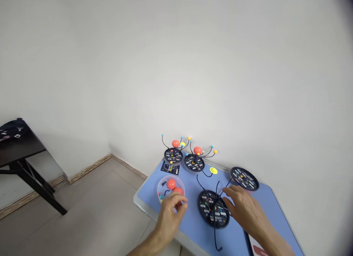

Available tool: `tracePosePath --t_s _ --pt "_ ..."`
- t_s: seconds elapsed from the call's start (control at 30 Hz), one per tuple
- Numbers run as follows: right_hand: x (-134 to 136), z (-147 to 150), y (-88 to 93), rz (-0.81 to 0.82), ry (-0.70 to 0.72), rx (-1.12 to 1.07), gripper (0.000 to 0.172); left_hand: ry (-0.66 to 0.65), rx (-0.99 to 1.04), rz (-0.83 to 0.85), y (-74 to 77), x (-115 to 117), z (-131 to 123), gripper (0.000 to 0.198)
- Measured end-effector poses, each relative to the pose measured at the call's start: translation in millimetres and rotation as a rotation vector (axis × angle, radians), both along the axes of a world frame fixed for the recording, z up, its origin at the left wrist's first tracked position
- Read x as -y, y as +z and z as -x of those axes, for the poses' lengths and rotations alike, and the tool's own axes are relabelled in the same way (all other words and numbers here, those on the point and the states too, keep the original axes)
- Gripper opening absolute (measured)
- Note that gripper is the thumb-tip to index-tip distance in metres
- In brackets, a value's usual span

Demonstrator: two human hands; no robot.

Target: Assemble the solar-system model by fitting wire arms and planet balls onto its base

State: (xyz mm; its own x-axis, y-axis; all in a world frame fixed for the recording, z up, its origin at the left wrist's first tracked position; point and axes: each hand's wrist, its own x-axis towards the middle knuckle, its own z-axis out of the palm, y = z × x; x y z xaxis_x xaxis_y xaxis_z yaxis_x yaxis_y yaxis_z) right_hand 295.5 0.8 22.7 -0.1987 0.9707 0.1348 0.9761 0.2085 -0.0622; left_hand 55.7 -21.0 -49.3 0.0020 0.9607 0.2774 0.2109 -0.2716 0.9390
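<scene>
A round black base (204, 212) with printed labels lies on the blue table, and several curved black rods (214, 232) rise from its centre. My right hand (242, 208) is at its right side, fingers curled beside the rods; whether they grip one is unclear. To the left, my left hand (171, 215) is over the near edge of a clear round tray (159, 186), thumb and fingers curved with a gap between them and nothing visible in it. Two red-orange half balls (171, 184) and small parts are in the tray.
Two assembled planet models (175, 143) (197, 150) stand at the back of the blue table (190, 189), a dark card (170, 168) beside them. Another round base (245, 178) is at the back right. A flat white item (256, 245) lies at the front. A black table (20, 145) stands far left.
</scene>
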Motion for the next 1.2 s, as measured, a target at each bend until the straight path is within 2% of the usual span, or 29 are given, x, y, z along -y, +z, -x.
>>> tracePosePath --t_s 0.07,0.13,0.23,0.3,0.43,0.6,0.67,0.8,0.93,1.1,1.2 --pt "13.5 9.0 3.6 -0.095 0.052 -0.056 0.023 0.106 -0.292 -0.178 6.5 -11.8 33.8 0.024" --pt "28.2 28.7 6.3 -0.111 0.134 -0.154 0.025 0.171 -0.639 -0.224 11.6 -27.8 60.1 0.033" --pt "42.4 74.7 6.1 -0.011 0.233 -0.256 0.026 0.111 -1.058 -0.153 13.1 -49.0 77.5 0.039" --pt "41.3 108.4 1.8 0.041 0.24 -0.244 0.029 0.07 -1.157 -0.126 11.0 -57.2 77.4 0.038" --pt "16.3 159.5 -13.6 0.114 0.15 -0.086 0.033 0.072 -1.19 -0.089 9.0 -62.7 70.9 0.035" --pt "-18.8 185.0 -31.0 0.138 0.144 -0.01 0.031 0.067 -1.204 -0.028 16.6 -65.3 70.3 0.034" --pt "-26.2 189.5 -35.6 0.154 0.159 0.022 0.029 0.067 -1.204 -0.01 19.2 -65.4 71.1 0.035" --pt "-32.4 195.4 -42.5 0.186 0.17 0.063 0.014 0.058 -1.205 0.016 21.9 -63.9 71.8 0.035" --pt "-32.5 197.0 -43.5 0.187 0.17 0.029 0.013 0.037 -1.214 0.038 25.5 -63.1 70.2 0.034" --pt "-23.5 187.4 -34.0 0.106 0.132 -0.148 0.026 0.025 -1.224 0.063 31.5 -65.5 64.7 0.032" --pt "-12.3 174.4 -29.4 0.039 0.043 -0.327 0.026 0.027 -1.226 0.069 32.3 -67.5 61.4 0.031"
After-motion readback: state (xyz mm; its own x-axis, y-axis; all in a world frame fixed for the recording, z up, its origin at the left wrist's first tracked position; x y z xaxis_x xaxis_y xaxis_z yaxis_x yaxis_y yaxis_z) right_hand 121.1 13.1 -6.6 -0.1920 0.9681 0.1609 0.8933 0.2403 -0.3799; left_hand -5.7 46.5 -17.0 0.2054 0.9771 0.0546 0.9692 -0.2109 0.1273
